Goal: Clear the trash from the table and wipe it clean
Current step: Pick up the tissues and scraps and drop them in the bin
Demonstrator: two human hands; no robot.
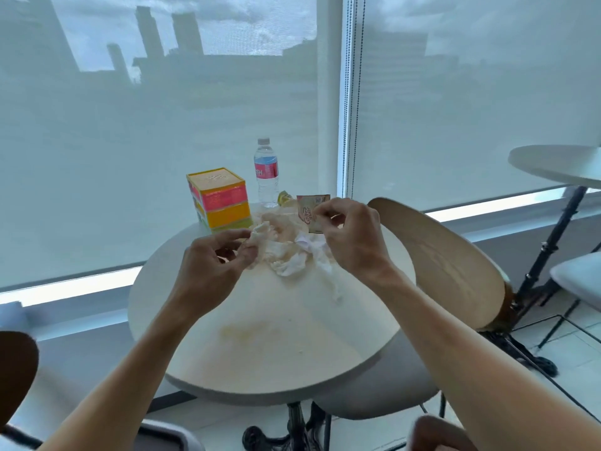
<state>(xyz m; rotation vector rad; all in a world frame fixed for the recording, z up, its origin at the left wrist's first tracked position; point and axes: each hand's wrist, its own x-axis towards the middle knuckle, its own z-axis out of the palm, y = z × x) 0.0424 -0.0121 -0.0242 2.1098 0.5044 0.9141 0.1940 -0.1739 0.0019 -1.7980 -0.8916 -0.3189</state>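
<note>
Both hands are up over the middle of the round white tabletop. The left hand has its fingers curled in, pinching the edge of a crumpled wad of stained tissue that sits just above centre frame. The right hand pinches a small cream sachet wrapper, holding it upright just above the tissue pile.

Toward the far edge of the tabletop, upper middle of the frame, there's a stack of colourful boxes (orange, pink, yellow) with a clear water bottle just to its right. A little yellow wrapper lies between the bottle and the sachet. Yellowish smear on the near part of the tabletop. A wooden chair back stands at right.
</note>
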